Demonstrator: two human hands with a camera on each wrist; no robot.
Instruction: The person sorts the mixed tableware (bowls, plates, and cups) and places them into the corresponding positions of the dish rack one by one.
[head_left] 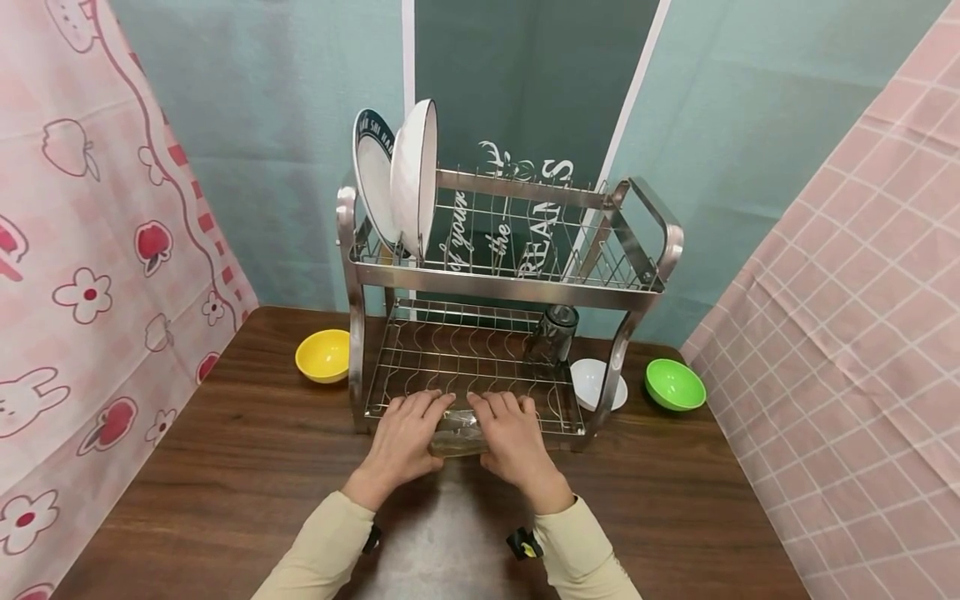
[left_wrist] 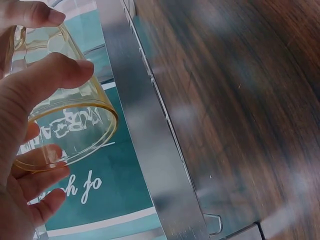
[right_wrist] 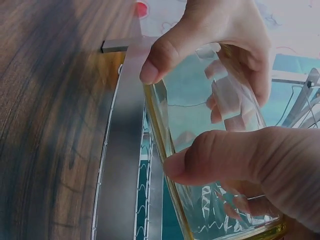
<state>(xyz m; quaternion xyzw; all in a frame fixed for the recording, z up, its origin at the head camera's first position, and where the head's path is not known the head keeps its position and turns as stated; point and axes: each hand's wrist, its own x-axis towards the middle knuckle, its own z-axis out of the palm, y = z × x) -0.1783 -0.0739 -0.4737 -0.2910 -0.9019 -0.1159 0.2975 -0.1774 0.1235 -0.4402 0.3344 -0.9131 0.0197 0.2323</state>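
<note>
A clear, amber-tinted drinking glass lies sideways between both hands at the front of the two-tier metal dish rack. My left hand grips one end, thumb and fingers curled around it. At the other end my right hand holds it the same way. In the left wrist view, the left thumb lies on the glass's side near its open rim. The right wrist view has the right thumb across the wall of the glass. A dark glass stands on the rack's lower tier, at the right.
Up on the rack's left stand a blue-rimmed plate and a white bowl, both on edge. A yellow bowl sits left of the rack; a small white bowl and a green bowl are at the right on the wooden table.
</note>
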